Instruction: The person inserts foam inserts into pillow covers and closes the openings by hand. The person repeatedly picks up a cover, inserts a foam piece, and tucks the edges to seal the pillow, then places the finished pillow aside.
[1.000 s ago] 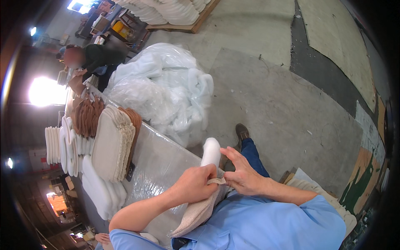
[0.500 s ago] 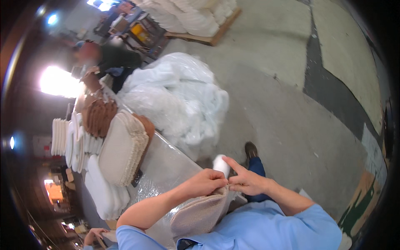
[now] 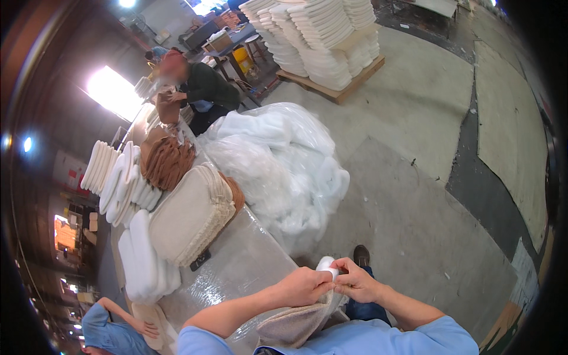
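Note:
Close to my body, a beige fabric cover (image 3: 291, 324) hangs from my left hand (image 3: 305, 287), whose fingers are closed on its upper edge. A rounded white foam pad (image 3: 326, 265) pokes out beyond that edge. My right hand (image 3: 357, 281) pinches the pad where it meets the cover, thumb and fingers bent, almost touching my left hand. The rest of the pad is hidden by the hands and cloth. On the plastic-covered table (image 3: 239, 260) to the left lies a stack of beige covers (image 3: 186, 216).
White pads (image 3: 145, 260) and brown covers (image 3: 168, 160) are piled on the table. A big plastic-wrapped white bundle (image 3: 284, 171) stands beside it. One co-worker (image 3: 207, 89) handles brown cloth at the far end; another (image 3: 106, 328) is at lower left. A pallet (image 3: 337, 92) holds stacked pads.
My right hand's fingers, spread before, have closed in on the white pad. Less of the pad shows above the cover. The view has shifted, bringing more of both co-workers into sight.

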